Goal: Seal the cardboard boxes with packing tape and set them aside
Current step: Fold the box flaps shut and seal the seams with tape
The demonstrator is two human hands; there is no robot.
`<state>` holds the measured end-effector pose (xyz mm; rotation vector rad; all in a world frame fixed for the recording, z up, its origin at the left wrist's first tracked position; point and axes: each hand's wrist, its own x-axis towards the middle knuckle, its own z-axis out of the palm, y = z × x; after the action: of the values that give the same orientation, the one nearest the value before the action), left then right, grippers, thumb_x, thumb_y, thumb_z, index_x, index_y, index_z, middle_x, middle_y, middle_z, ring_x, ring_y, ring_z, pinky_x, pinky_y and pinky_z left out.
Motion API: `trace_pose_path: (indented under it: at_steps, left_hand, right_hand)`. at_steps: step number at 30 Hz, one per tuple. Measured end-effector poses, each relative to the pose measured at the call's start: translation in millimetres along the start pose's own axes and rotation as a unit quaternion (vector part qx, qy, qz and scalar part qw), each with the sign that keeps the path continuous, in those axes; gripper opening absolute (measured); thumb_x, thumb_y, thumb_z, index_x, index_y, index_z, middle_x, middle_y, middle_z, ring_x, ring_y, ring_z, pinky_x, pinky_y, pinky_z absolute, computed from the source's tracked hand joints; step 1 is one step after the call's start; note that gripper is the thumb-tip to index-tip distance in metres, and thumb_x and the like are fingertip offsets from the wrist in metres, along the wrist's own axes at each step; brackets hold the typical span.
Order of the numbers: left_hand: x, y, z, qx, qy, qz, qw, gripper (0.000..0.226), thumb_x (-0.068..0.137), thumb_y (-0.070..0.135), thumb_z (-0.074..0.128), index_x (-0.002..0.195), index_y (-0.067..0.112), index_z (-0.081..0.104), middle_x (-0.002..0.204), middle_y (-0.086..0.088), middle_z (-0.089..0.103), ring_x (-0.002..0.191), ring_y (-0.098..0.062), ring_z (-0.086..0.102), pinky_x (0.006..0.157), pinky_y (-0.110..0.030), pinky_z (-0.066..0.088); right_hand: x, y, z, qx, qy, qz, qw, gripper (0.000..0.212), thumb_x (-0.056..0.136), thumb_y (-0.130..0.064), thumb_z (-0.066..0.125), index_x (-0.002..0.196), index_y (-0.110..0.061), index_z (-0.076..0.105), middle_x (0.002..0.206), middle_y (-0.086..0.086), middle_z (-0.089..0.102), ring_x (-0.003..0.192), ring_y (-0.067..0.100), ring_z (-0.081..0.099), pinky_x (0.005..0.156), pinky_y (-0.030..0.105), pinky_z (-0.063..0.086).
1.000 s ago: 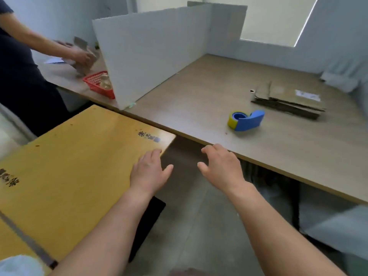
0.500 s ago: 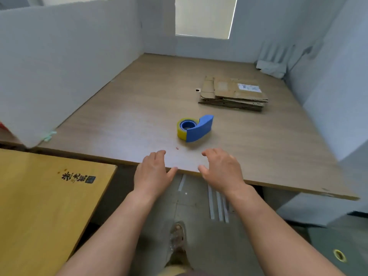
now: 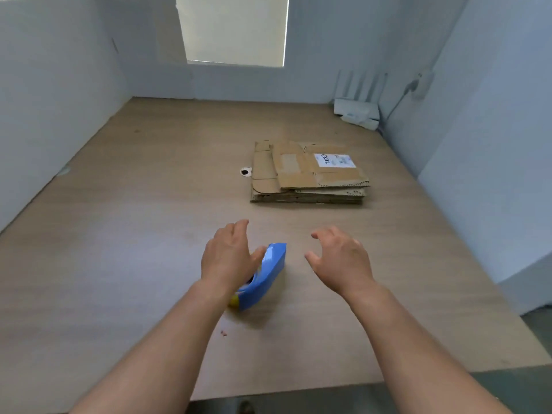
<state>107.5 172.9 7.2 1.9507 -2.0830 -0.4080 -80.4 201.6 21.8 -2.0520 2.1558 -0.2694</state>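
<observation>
Left hand: mine, open, empty, partly covering the tape.
Right hand: open, empty, beside it.
Boxes: flat stack on worktop, beyond both hands.
Tip: I should lift only the top box.

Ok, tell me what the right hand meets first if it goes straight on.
Probably the stack of flattened cardboard boxes: the right hand points over bare table toward its near edge. How high the hand hovers is unclear.
</observation>
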Motion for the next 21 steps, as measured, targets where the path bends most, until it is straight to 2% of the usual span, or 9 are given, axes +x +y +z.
trace_pose_path:
  at_steps: [10,17,21]
  left_hand:
    - [114,45,24,-0.016,-0.050,0.031,0.998,0.073,0.095,0.048,0.048,0.152,0.015,0.014,0.152,-0.005,0.031,0.137,-0.023,0.030,0.105,-0.035,0.033]
    - [190,77,58,-0.024,-0.081,-0.021,0.996,0.076,0.095,0.048,0.048,0.153,0.017,0.009,0.151,-0.005,0.030,0.137,-0.024,0.030,0.106,-0.035,0.033]
    - [229,87,87,-0.016,-0.073,-0.079,0.994,0.082,0.092,0.047,0.054,0.153,0.016,0.009,0.149,-0.009,0.033,0.135,-0.028,0.033,0.105,-0.037,0.032]
  right_hand:
    - [92,72,2,-0.010,-0.031,0.075,0.997,0.039,0.093,-0.031,0.049,0.131,-0.021,0.050,0.132,0.002,0.051,0.123,0.022,0.046,0.097,0.031,0.034]
    - [179,148,11,-0.005,-0.045,0.096,0.994,0.043,0.094,-0.030,0.048,0.136,-0.020,0.046,0.133,0.003,0.047,0.123,0.022,0.044,0.097,0.032,0.036]
    - [229,198,20,0.019,-0.047,0.128,0.990,0.058,0.093,-0.029,0.052,0.146,-0.017,0.032,0.140,0.009,0.040,0.129,0.027,0.037,0.102,0.034,0.034]
